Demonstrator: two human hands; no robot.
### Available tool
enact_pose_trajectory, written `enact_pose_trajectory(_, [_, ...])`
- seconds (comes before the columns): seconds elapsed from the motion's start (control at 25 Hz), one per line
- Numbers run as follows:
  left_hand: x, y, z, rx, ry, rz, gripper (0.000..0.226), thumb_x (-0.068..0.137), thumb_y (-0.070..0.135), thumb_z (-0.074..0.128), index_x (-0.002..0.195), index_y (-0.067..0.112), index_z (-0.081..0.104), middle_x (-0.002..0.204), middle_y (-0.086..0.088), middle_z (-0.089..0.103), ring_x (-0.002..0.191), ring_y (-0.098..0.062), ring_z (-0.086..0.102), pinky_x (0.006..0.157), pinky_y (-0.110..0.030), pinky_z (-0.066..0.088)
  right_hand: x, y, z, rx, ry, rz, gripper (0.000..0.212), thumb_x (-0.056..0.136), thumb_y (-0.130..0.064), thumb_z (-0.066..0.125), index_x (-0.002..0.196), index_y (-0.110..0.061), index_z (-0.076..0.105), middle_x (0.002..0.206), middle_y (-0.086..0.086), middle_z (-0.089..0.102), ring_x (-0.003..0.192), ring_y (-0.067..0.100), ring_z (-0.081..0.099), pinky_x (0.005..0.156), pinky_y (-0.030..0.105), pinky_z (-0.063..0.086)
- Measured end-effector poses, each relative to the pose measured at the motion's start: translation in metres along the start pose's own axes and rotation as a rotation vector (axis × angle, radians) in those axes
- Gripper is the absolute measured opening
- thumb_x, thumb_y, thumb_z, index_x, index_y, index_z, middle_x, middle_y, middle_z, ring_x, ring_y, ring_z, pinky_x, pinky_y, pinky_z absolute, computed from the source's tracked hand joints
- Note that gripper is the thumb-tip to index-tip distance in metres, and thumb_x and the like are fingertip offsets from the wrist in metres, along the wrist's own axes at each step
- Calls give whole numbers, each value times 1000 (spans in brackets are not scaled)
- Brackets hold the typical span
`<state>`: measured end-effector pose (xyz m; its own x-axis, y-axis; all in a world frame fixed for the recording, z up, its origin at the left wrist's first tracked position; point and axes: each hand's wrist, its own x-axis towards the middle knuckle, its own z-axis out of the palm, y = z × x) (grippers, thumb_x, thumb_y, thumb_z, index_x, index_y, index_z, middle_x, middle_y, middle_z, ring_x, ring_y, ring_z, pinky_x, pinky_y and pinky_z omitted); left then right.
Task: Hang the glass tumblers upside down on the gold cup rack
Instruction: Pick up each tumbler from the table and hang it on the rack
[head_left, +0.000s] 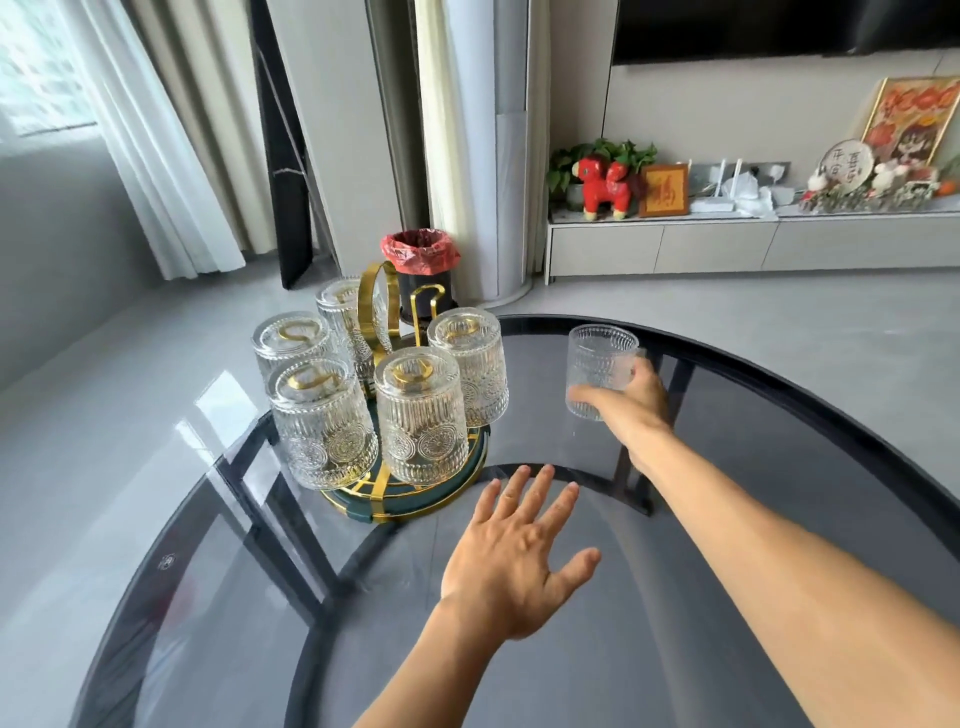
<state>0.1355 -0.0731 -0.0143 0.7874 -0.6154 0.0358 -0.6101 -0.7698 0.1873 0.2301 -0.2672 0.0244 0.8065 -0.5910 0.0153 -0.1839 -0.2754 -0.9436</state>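
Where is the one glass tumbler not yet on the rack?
The ribbed clear glass tumbler stands upright right of the gold cup rack, held by the right hand.

We see five ribbed glass tumblers, e.g. (421, 418), hanging upside down on the gold cup rack (382, 291), which stands on a green, gold-trimmed base. One peg (427, 304) is bare. A sixth tumbler (600, 364) is upright, right of the rack.
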Motion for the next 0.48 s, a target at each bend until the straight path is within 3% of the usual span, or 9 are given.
enact_pose_trajectory(0.12, [-7,4,-11,-29,-9,-14,68,95,61,19,154,28,16,165,0,7,152,-20,-1,123,-38,-4,-32,-12,-26,123,-5,-49,61,54,-40,85,105,-26,54,102,-6,63,90,12,61,71,27,47])
enact_pose_trajectory(0.24, [-31,17,-38,-118,129,-9,42,95,27,39,133,15,51,147,-6,48,137,-29,41,113,-40,31,-49,-52,-62,54,-116,-158,74,52,-47,84,116,-30,51,118,4,61,106,22,60,92,45,50])
enact_pose_trajectory(0.36, [-53,26,-84,-325,521,108,29,84,16,49,109,17,64,115,1,67,100,-23,61,86,-38,46,-58,-107,-87,43,-142,-253,77,47,-54,84,113,-33,52,117,4,63,107,23,61,90,46,52])
enact_pose_trajectory(0.48, [-50,1,-160,-342,911,153,27,82,15,49,103,19,66,105,2,70,92,-19,61,81,-33,45,-58,-159,-79,54,-66,-346,70,55,-51,85,112,-28,52,121,3,61,108,24,59,76,35,50])
